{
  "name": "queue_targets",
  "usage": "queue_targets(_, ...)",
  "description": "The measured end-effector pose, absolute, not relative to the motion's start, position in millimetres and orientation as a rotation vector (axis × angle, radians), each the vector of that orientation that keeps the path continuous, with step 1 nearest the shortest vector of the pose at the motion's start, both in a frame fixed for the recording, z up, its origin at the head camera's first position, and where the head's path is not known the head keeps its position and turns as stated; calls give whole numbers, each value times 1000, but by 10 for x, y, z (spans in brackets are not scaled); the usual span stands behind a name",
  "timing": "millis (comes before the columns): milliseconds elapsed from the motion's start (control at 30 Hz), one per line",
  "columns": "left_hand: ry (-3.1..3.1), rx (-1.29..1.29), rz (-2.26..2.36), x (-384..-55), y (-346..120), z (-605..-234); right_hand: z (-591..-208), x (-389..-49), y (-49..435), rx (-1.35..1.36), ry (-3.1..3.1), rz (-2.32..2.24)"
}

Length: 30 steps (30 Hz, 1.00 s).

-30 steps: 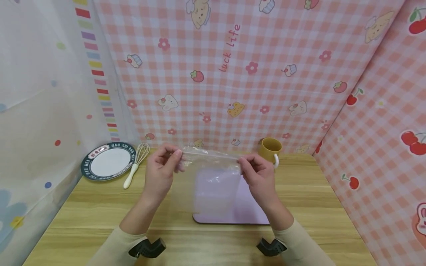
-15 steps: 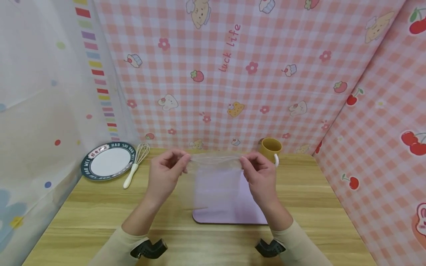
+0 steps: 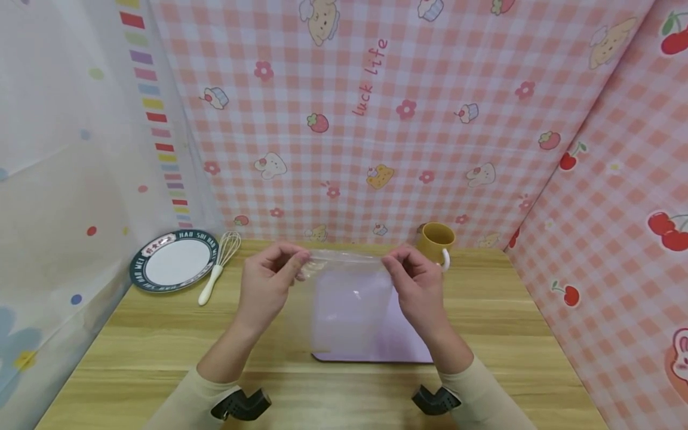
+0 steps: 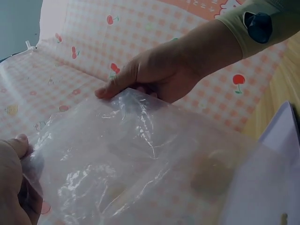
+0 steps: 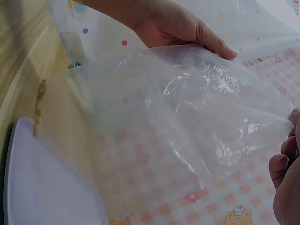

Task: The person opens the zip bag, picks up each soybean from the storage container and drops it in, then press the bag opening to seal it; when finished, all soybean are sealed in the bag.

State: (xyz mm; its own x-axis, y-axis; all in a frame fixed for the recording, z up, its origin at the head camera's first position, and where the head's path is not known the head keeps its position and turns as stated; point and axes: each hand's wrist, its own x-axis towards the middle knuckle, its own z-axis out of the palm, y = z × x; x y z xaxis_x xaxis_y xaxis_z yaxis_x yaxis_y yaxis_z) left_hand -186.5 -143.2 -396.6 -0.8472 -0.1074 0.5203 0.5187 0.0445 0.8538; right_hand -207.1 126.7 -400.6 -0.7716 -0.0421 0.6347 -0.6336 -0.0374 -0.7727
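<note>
A clear plastic bag [image 3: 349, 304] hangs between both hands, above a purple board [image 3: 404, 334]. My left hand [image 3: 267, 289] pinches its upper left corner between thumb and fingers. At the upper right corner, my right hand [image 3: 421, 289] holds the rim in the same kind of pinch. The top edge runs nearly level between the hands. In the left wrist view the bag [image 4: 140, 154] looks creased and shiny near the held edge. Through its film, the right wrist view shows the checked cloth; small brownish marks [image 5: 40, 105] lie along the far end.
A dark-rimmed white plate [image 3: 180, 263] lies at the back left, with a cream-handled whisk [image 3: 217, 272] against its right side. Behind my right hand stands a yellow mug [image 3: 436, 239] with a white handle. Patterned cloth walls [image 3: 344, 149] enclose the wooden table [image 3: 134, 364].
My left hand has shifted slightly right and down, bringing the bag's upper edge lower. The bag's film has moved a little between the hands; both hands keep their hold.
</note>
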Motion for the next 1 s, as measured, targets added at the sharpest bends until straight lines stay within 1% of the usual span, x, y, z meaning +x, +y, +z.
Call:
queue_targets(200, -1943, -370, -1852, -1846, -1463, -3979, -3995, -2067, 1284, 657, -1825, 1866)
queue_targets(400, -1903, -452, -1829, -1856, -1452, -3992, -3997, -2067, 1306, 606, -1903, 1912)
queue_targets(567, -1844, -497, -1838, -1853, -1451, -3984, -4009, -2081, 1325, 663, -1952, 1868)
queue_targets(800, -1928, -537, -1860, -1846, -1461, -3988, -4022, -2108, 1342, 783, -1859, 1871)
queue_targets(1000, -1879, -655, -1802, -1847, -1464, -3975, -4015, -2094, 1379, 775, -1815, 1940)
